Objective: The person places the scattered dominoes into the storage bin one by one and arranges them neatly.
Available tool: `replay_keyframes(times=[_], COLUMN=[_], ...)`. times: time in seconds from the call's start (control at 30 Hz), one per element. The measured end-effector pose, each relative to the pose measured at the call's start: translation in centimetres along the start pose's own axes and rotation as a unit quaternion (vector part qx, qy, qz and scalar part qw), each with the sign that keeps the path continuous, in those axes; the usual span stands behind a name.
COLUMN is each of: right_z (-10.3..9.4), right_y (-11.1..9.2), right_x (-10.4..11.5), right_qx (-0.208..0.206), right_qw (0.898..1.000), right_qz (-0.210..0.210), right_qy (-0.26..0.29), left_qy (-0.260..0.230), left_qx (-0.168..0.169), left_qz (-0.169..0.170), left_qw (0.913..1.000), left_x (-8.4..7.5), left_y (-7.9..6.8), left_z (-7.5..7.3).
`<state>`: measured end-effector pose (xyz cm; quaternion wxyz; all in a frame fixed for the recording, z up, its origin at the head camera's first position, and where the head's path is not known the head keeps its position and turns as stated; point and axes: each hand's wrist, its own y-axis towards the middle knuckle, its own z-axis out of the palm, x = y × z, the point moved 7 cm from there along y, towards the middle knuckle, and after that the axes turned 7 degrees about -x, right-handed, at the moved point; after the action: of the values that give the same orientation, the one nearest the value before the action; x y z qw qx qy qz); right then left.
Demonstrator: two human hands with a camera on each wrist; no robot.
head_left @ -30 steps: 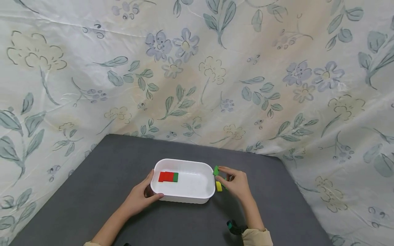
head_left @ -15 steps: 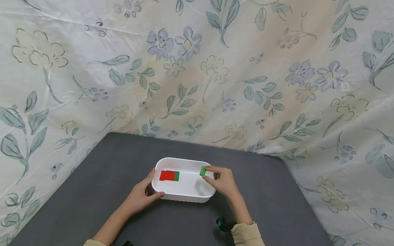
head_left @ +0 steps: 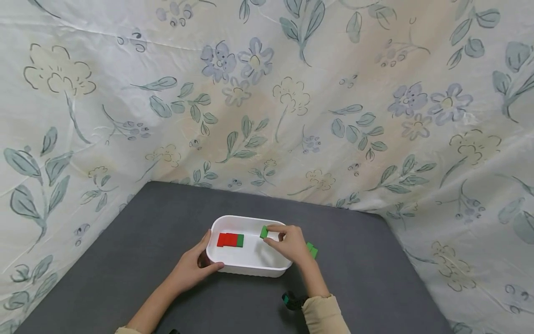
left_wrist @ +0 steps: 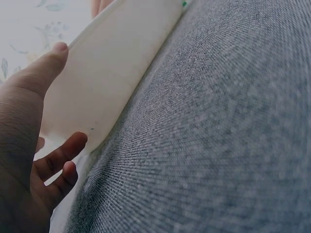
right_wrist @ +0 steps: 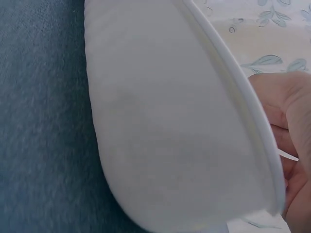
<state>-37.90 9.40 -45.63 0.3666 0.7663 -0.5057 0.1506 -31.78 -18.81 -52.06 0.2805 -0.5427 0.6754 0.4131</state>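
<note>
A white plastic tub (head_left: 250,268) stands on the dark cloth. My left hand (head_left: 193,264) holds its left end, thumb at the near rim and fingers along the end wall; the left wrist view shows the thumb against the tub's side (left_wrist: 112,63). Between thumb and fingers, my right hand (head_left: 289,243) pinches a green block (head_left: 264,232) over the tub's right half. Red blocks (head_left: 228,239) and a dark green block (head_left: 240,240) lie in a row on the tub floor at left. In the right wrist view the tub's wall (right_wrist: 160,107) hides the held block.
Green blocks (head_left: 312,250) lie on the cloth just right of the tub, partly behind my right wrist. Dark grey cloth (head_left: 375,278) covers the table. A flowered curtain (head_left: 258,102) hangs behind its far edge.
My right hand has carried the green block from outside the tub's right end leftward over its inside. The yellow block seen there earlier is now hidden. My left hand stays on the tub.
</note>
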Motion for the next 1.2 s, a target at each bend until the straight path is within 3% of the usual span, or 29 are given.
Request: replay_keyframes(times=[0.37,0.6,1.2], right_z=[2.5,4.0,5.8], right_y=[2.1,2.8,3.9], right_x=[0.0,0.8,2.0], right_qx=[0.053,0.087,0.131], right_qw=[0.998,0.995,0.987], right_qz=[0.021,0.036,0.048], right_qy=[-0.003,-0.036,-0.08], left_qy=[-0.001,0.0,-0.002], left_qx=[-0.002,0.004,0.001], left_qz=[0.018,0.011,0.019], left_qw=[0.9998,0.9999,0.9998], left_x=[0.1,0.2,-0.1], left_y=[0.1,0.0,0.1], left_z=[-0.1,0.1,0.0])
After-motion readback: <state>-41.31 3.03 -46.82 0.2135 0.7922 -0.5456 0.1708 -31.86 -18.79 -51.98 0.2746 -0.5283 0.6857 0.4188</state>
